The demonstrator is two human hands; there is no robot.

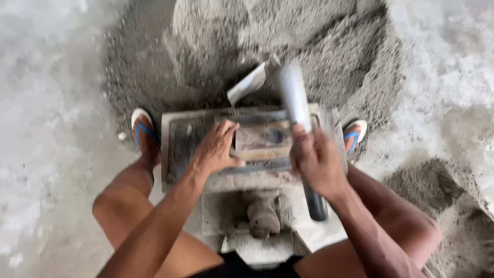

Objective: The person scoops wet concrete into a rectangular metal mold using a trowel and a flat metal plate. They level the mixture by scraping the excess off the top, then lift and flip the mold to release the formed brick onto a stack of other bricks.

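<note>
The person's left hand [216,149] lies flat, fingers spread, on a small worn wooden block [263,140] sitting in a grey rectangular cement-caked mould [175,154] at the centre of view. The right hand [316,159] has its grip closed around a long grey cylindrical pipe [296,98], which points toward 12 o'clock, its dark end [315,206] toward 6. A heap of grey sand mix [247,46] lies at 12 o'clock, with a pale curved scoop [249,83] resting in it. Blue-strapped sandals [143,128] flank the mould at 9 and 3.
</note>
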